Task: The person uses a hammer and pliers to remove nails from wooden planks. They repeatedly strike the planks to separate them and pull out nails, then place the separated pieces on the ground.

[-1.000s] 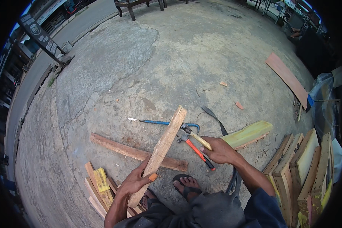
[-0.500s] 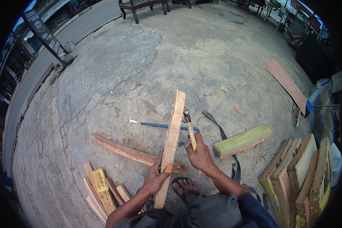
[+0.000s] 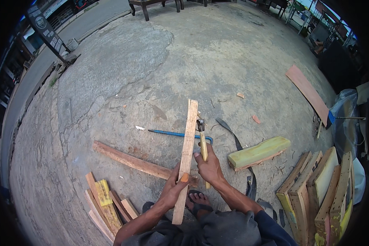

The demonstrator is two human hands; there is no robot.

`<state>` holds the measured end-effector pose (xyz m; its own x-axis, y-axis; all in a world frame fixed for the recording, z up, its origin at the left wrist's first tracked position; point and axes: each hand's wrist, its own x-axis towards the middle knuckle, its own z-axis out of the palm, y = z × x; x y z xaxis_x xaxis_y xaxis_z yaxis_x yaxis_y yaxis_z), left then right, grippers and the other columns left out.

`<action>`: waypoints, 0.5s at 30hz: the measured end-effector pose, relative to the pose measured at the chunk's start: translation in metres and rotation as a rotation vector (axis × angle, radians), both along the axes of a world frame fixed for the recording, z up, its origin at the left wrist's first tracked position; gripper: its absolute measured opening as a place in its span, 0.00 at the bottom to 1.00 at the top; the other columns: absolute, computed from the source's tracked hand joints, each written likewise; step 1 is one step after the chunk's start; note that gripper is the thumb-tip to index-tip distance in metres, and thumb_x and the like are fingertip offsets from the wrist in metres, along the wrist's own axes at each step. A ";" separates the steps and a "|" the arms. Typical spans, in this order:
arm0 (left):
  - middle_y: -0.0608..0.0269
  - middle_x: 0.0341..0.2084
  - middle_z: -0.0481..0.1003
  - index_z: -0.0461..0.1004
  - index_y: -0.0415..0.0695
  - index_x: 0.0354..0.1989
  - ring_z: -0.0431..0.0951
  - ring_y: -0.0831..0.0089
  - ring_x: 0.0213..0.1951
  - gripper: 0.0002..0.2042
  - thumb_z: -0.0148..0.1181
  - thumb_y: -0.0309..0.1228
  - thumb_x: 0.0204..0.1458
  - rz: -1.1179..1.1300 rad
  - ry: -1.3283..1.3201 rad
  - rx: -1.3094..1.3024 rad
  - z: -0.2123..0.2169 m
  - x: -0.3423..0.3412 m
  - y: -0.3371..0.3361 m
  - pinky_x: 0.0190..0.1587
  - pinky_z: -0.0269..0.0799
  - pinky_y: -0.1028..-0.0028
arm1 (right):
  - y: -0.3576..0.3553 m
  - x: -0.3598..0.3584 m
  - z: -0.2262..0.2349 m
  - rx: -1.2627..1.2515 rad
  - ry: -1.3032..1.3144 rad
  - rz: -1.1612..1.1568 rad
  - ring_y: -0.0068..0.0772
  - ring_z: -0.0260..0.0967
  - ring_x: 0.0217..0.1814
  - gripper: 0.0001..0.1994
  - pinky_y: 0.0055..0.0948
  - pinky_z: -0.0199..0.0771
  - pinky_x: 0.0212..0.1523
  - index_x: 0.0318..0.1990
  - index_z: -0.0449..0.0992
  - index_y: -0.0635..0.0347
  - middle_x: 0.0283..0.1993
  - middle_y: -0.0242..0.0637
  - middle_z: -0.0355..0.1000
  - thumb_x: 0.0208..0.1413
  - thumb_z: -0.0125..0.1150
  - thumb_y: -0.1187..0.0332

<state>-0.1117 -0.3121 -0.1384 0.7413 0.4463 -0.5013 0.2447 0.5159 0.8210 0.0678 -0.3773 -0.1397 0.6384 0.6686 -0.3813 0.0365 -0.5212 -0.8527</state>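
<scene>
A long, rough wooden strip (image 3: 188, 139) stands tilted in front of me, its far end raised toward the middle of the view. My left hand (image 3: 171, 193) is closed around its lower part, with the thumb across the near face. Just right of the strip, my right hand (image 3: 210, 167) grips a hammer (image 3: 203, 143) by its pale handle, the dark head pointing away from me. Behind the strip a blue pry bar (image 3: 172, 133) lies on the concrete, partly hidden. A reddish-brown wood strip (image 3: 129, 158) lies to the left, its right end behind my left hand.
Loose wood pieces (image 3: 106, 205) lie at lower left. A yellow-green wood block (image 3: 259, 152) and a dark strap (image 3: 229, 129) are right of the hammer. Stacked wooden pieces (image 3: 307, 184) stand at lower right. A flat pinkish board (image 3: 307, 94) lies farther right.
The wooden strip has turned in my left hand and now shows a narrower face. My right hand and the hammer have shifted slightly left. The whole view has moved a little.
</scene>
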 end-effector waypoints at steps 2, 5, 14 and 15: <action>0.51 0.48 0.75 0.56 0.39 0.71 0.79 0.62 0.38 0.33 0.52 0.51 0.68 0.135 -0.007 -0.260 0.005 0.000 0.008 0.42 0.78 0.61 | -0.016 0.015 0.005 -0.027 0.056 -0.023 0.49 0.78 0.36 0.25 0.44 0.76 0.41 0.69 0.61 0.59 0.36 0.50 0.75 0.68 0.55 0.64; 0.52 0.41 0.74 0.63 0.42 0.63 0.75 0.63 0.31 0.36 0.44 0.65 0.65 0.376 -0.129 -0.363 -0.008 -0.039 0.041 0.32 0.74 0.62 | -0.064 0.040 0.000 0.105 0.285 -0.131 0.29 0.71 0.31 0.24 0.31 0.75 0.35 0.70 0.60 0.60 0.32 0.35 0.69 0.69 0.55 0.68; 0.52 0.45 0.73 0.61 0.41 0.67 0.74 0.63 0.37 0.41 0.50 0.67 0.60 0.188 -0.311 -0.373 -0.002 -0.039 0.056 0.36 0.73 0.63 | -0.178 0.049 -0.007 -0.174 0.387 -0.504 0.35 0.75 0.49 0.23 0.40 0.80 0.45 0.67 0.64 0.64 0.49 0.42 0.73 0.65 0.56 0.72; 0.52 0.45 0.73 0.61 0.41 0.67 0.74 0.63 0.36 0.41 0.50 0.67 0.60 0.169 -0.301 -0.363 -0.006 -0.035 0.055 0.36 0.73 0.63 | -0.168 0.043 0.008 -0.253 0.316 -0.236 0.38 0.75 0.51 0.24 0.41 0.79 0.48 0.68 0.64 0.65 0.51 0.44 0.72 0.65 0.56 0.73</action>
